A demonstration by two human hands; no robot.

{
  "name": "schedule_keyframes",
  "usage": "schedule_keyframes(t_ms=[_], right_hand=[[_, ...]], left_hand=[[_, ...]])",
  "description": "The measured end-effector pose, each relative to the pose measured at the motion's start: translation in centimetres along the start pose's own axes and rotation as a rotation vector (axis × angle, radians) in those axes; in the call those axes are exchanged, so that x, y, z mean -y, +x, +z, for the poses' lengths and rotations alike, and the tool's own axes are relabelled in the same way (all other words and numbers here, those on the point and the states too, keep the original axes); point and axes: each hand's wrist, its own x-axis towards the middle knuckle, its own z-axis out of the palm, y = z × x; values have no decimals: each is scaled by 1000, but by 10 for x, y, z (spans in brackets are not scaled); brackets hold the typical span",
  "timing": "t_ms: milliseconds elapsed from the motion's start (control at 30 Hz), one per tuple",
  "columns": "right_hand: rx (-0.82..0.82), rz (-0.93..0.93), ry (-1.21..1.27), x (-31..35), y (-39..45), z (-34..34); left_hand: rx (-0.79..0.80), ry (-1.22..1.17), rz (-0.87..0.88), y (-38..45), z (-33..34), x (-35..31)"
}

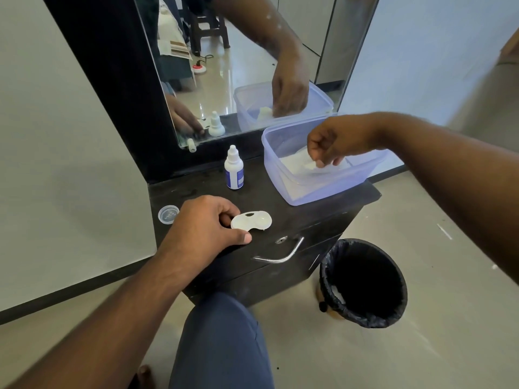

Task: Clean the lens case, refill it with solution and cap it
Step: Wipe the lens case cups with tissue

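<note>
Lens case (251, 220) lies uncapped on the black cabinet top (309, 203), my left hand (205, 223) pinching its end. My right hand (334, 144) pinches a tissue (306, 164) in the plastic tub (283, 189). Tugging hard could drag that tub off the edge.

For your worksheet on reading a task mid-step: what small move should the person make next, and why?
Probably lift the tissue out of the tub and bring it to the case. The right hand already pinches the tissue inside the tub, while the left hand steadies the uncapped case on the cabinet; the bottle stands capped.
</note>
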Motion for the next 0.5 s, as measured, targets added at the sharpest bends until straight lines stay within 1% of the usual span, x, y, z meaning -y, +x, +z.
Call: schedule_keyframes(t_ms=[167,233,333,400,433,500], right_hand=[[-127,83,146,-7,-1,-5],[-228,114,208,-7,-2,-6],[-375,86,365,-4,-7,-6],[-484,38,532,-1,-12,-5],[-549,12,662,3,-15,-5],[-670,-45,1002,17,-24,-5]], left_hand=[[0,15,-10,0,-1,-4],[-18,11,-13,0,-1,-5],[-72,-1,-4,-2,-1,-8],[-110,-26,-10,-5,-2,-8],[-123,-48,-14,-7,-2,-7],[-132,-118,-20,-13,-4,-4]])
